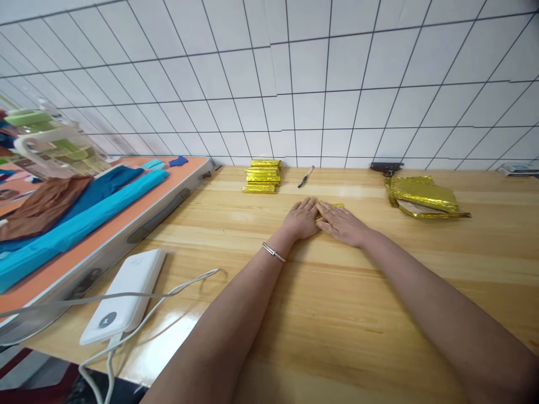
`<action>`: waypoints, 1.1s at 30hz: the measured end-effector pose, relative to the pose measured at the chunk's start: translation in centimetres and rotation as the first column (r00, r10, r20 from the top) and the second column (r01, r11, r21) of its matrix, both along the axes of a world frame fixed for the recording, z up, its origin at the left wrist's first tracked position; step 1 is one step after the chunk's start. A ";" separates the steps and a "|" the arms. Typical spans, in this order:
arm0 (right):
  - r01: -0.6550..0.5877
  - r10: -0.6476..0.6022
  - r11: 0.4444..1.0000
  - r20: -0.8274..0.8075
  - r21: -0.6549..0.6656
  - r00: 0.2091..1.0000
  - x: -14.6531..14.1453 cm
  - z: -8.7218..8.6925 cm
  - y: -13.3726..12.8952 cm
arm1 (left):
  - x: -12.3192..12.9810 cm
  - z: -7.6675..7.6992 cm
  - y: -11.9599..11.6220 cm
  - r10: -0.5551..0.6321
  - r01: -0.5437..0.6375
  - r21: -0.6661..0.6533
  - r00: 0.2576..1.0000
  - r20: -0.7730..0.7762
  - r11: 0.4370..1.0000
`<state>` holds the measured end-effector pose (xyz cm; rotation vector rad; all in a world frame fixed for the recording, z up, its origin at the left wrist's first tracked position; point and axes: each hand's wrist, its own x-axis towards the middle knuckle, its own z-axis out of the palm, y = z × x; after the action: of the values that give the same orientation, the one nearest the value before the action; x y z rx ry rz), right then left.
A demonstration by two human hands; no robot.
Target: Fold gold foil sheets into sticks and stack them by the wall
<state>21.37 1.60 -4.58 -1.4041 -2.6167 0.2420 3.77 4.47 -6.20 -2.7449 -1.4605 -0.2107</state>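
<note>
My left hand and my right hand lie flat side by side on the wooden table, fingers stretched out and touching at the tips. Under them is a piece of gold foil, mostly hidden; only a thin edge shows past the right fingers. Farther back and to the left, several gold foil rolls lie in a stack. Off to the right rests an open gold foil packet with a pale inside. A pen lies behind my hands, near the wall.
A white power bank with cables sits at the front left of the table. Left of it is an orange surface with blue cloth, brown cloth and a clear jug. A black object stands by the tiled wall.
</note>
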 end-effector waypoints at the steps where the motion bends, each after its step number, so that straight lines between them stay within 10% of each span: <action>1: 0.003 -0.003 1.000 0.003 0.000 1.000 0.0 0.0 0.0 | 0.0 0.0 0.0 0.000 0.000 -0.001 1.000 -0.001 1.000; 33: -0.012 0.010 0.999 0.059 0.038 0.998 0.3 -0.4 0.4 | -3.3 2.0 -3.5 -0.130 0.131 -0.059 0.991 0.010 0.990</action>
<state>21.66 1.96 -4.96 -1.4059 -2.6613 0.1530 0.48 0.96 -4.19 -2.8931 -1.3107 -0.1815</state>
